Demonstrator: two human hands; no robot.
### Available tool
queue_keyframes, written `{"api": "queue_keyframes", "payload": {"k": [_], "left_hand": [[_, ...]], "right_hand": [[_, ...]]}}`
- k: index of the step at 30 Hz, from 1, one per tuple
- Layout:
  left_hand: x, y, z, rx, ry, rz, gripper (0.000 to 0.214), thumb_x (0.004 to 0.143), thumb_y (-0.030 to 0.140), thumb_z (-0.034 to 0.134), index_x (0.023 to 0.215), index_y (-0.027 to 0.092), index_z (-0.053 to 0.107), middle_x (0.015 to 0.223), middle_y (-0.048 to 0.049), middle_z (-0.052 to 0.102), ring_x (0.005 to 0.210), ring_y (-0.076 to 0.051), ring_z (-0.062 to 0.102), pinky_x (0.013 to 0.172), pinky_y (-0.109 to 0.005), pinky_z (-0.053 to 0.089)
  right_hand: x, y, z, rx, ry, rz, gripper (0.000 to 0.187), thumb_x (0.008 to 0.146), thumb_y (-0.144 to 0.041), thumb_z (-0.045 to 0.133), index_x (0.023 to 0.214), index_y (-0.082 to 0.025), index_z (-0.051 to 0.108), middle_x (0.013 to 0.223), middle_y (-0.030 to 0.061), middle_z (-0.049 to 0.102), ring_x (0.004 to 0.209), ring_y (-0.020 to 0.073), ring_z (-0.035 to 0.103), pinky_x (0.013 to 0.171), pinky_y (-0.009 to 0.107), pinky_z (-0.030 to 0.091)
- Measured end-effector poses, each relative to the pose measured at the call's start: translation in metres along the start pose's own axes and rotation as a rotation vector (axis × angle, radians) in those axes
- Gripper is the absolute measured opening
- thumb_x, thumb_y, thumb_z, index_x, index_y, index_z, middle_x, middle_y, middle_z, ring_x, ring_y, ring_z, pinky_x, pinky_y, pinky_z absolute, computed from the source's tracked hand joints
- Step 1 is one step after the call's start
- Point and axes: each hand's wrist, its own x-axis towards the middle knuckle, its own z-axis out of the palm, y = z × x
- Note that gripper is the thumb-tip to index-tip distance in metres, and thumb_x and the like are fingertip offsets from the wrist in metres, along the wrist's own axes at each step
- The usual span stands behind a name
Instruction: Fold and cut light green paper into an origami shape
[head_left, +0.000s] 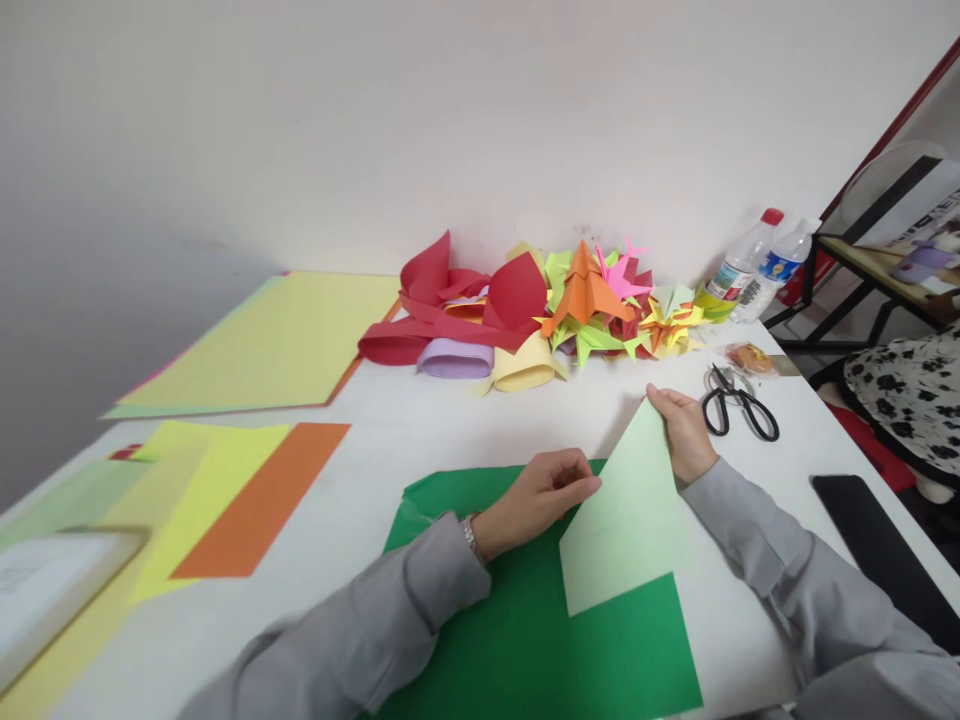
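Note:
A pale green paper (626, 520), folded to a point at the top, lies on a dark green sheet (540, 640) on the white table (420, 430). My left hand (544, 495) pinches the paper's left slanted edge with closed fingers. My right hand (682, 430) holds the paper near its top point, fingers curled on the right edge. Both arms wear grey sleeves, and a bracelet shows at the left wrist.
Black scissors (739, 405) lie right of my right hand. A pile of folded coloured paper figures (592, 300) sits by the wall, with two water bottles (757, 265). Yellow and orange sheets (247, 490) lie left. A black phone (874, 540) is at the right edge.

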Motion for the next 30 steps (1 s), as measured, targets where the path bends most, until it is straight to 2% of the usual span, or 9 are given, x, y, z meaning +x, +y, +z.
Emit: {"api": "queue_keyframes", "payload": {"k": [6, 12, 14, 17, 18, 21, 24, 27, 30], "left_hand": [[0.002, -0.001, 0.002, -0.018, 0.07, -0.016, 0.027, 0.079, 0.043, 0.059, 0.076, 0.017, 0.05, 0.057, 0.0072, 0.04, 0.049, -0.007, 0.034, 0.045, -0.021, 0.026], [0.003, -0.001, 0.0, 0.012, 0.086, 0.037, 0.026, 0.079, 0.039, 0.056, 0.065, 0.017, 0.052, 0.057, 0.0047, 0.043, 0.055, -0.01, 0.037, 0.051, -0.023, 0.03], [0.002, 0.0, 0.0, -0.012, 0.064, -0.003, 0.026, 0.077, 0.037, 0.057, 0.063, 0.017, 0.05, 0.054, 0.0059, 0.04, 0.05, -0.009, 0.036, 0.049, -0.023, 0.029], [0.003, 0.0, -0.002, -0.019, -0.01, -0.041, 0.024, 0.075, 0.033, 0.058, 0.06, 0.017, 0.049, 0.051, 0.0063, 0.038, 0.048, -0.009, 0.036, 0.048, -0.023, 0.028], [0.003, 0.0, -0.003, -0.021, -0.036, -0.044, 0.023, 0.074, 0.032, 0.058, 0.059, 0.017, 0.049, 0.051, 0.0062, 0.039, 0.049, -0.009, 0.036, 0.049, -0.023, 0.028], [0.004, -0.001, -0.004, -0.054, -0.106, -0.063, 0.021, 0.073, 0.032, 0.059, 0.06, 0.016, 0.052, 0.052, 0.0059, 0.04, 0.05, -0.009, 0.036, 0.049, -0.023, 0.028], [0.004, -0.002, -0.005, -0.062, -0.157, -0.056, 0.023, 0.073, 0.032, 0.06, 0.058, 0.016, 0.053, 0.05, 0.0062, 0.039, 0.049, -0.008, 0.033, 0.049, -0.023, 0.027], [0.005, -0.003, -0.004, -0.038, -0.163, -0.039, 0.024, 0.074, 0.033, 0.06, 0.059, 0.015, 0.054, 0.05, 0.0058, 0.04, 0.05, -0.008, 0.034, 0.049, -0.024, 0.027], [0.005, -0.002, -0.004, -0.01, -0.146, -0.038, 0.025, 0.076, 0.035, 0.06, 0.062, 0.015, 0.057, 0.051, 0.0049, 0.043, 0.05, -0.009, 0.037, 0.049, -0.024, 0.028]], "right_hand": [[-0.024, 0.004, 0.018, 0.02, -0.061, 0.074, 0.037, 0.058, -0.046, 0.082, 0.056, -0.017, 0.059, 0.041, -0.0073, 0.047, 0.037, 0.0074, 0.038, 0.038, 0.022, 0.028], [-0.033, 0.009, 0.022, -0.056, -0.172, 0.08, 0.033, 0.065, -0.048, 0.076, 0.065, -0.018, 0.064, 0.05, -0.0047, 0.054, 0.043, 0.0095, 0.043, 0.043, 0.023, 0.033], [-0.03, 0.006, 0.019, -0.153, -0.189, -0.032, 0.03, 0.066, -0.044, 0.077, 0.081, -0.02, 0.067, 0.066, -0.0021, 0.063, 0.054, 0.0123, 0.052, 0.049, 0.024, 0.038], [-0.029, -0.005, 0.016, -0.391, -0.168, -0.346, 0.037, 0.064, -0.033, 0.08, 0.096, -0.025, 0.064, 0.09, 0.0011, 0.067, 0.08, 0.0176, 0.06, 0.066, 0.027, 0.045], [-0.03, -0.009, 0.015, -0.504, -0.209, -0.418, 0.033, 0.066, -0.032, 0.078, 0.096, -0.025, 0.064, 0.091, 0.0018, 0.067, 0.084, 0.0186, 0.061, 0.071, 0.029, 0.045], [-0.039, -0.019, 0.016, -0.889, -0.499, -0.574, 0.01, 0.074, -0.029, 0.071, 0.083, -0.023, 0.067, 0.084, 0.0032, 0.07, 0.083, 0.0204, 0.062, 0.08, 0.036, 0.043], [-0.052, -0.025, 0.019, -1.25, -0.665, -0.732, 0.007, 0.078, -0.024, 0.065, 0.072, -0.023, 0.069, 0.076, 0.0031, 0.07, 0.086, 0.0231, 0.06, 0.092, 0.047, 0.034], [-0.061, -0.029, 0.02, -1.431, -0.661, -0.827, 0.01, 0.08, -0.024, 0.063, 0.075, -0.026, 0.071, 0.09, 0.0025, 0.072, 0.107, 0.0294, 0.054, 0.102, 0.058, 0.017], [-0.065, -0.032, 0.019, -1.494, -0.657, -0.868, 0.013, 0.081, -0.024, 0.061, 0.077, -0.028, 0.072, 0.102, 0.0017, 0.07, 0.117, 0.032, 0.047, 0.105, 0.061, 0.009]]}}
